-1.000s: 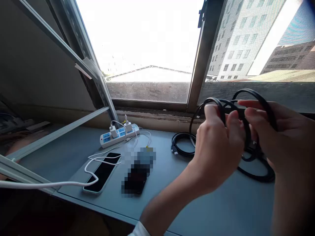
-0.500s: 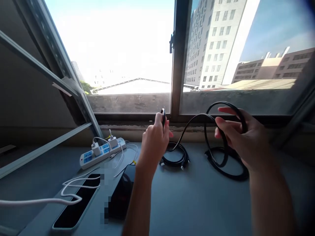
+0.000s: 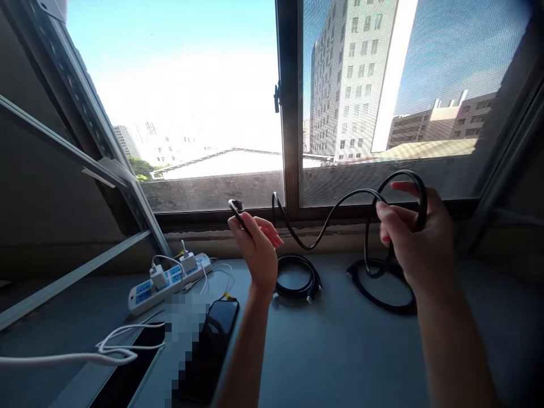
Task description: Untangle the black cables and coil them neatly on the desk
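A black cable (image 3: 356,191) runs through the air between my two hands, dipping in a wave in the middle. My left hand (image 3: 260,249) holds one part of it by the thumb, where a short bend and a dark end stick up; its other fingers point right, loosely bent. In my right hand (image 3: 419,226) are loops of the same cable, pinched between thumb and fingers above the table. Below, a coiled black cable (image 3: 315,283) with light-coloured plug ends lies on the table. Beneath my right hand rests another black cable coil (image 3: 368,296), partly behind the hanging loop.
On the left stands a white power strip (image 3: 138,306) with chargers plugged in. A black phone (image 3: 223,320) lies beside my left forearm, and a second phone (image 3: 123,377) is further left under white cables (image 3: 63,359). Behind the grey table (image 3: 340,351) is a window (image 3: 291,130).
My left hand has moved left and turned, its fingers now pointing right. The cable between my hands is more drawn out. The right hand keeps its loops, and the view has shifted slightly.
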{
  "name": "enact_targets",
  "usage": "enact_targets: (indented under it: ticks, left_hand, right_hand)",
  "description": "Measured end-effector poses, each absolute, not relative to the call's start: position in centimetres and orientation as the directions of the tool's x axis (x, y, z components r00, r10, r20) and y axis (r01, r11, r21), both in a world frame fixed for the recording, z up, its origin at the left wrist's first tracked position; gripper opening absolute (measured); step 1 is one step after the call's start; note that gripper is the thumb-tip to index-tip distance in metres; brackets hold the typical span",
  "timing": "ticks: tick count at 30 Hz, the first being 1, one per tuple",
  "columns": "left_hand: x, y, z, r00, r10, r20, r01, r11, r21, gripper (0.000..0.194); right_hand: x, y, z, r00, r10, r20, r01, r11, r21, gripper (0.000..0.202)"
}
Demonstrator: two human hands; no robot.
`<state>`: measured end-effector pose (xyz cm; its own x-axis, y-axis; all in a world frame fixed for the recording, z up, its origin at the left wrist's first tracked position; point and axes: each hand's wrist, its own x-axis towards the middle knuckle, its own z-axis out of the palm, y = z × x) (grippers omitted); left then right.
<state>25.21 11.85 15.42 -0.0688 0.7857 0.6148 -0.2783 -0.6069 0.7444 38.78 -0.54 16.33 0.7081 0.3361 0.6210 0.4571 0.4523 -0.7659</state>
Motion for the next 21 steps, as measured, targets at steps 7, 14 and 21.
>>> enact_targets:
  ticks: [7,14,21]
  left_hand:
    - [26.6,11.4,14.7,0.214,0.892,0.398,-0.263,-0.34,0.903,0.036]
    - [26.5,10.1,15.3,0.411,0.852,0.326,-0.399,-0.153,0.904,0.03]
    - [24.6,13.1,15.6,0.223,0.95,0.216,-0.44,-0.1,0.893,0.022]
  right_hand:
    - [38.1,-0.3,16.2,0.562,0.417,0.714,0.535,0.475,-0.699,0.033]
    - [38.1,0.0,16.1,0.45,0.619,0.644,0.528,0.397,-0.751,0.041]
    - [39.4,-0.3,16.3,0.53,0.551,0.645,0.54,0.367,-0.757,0.048]
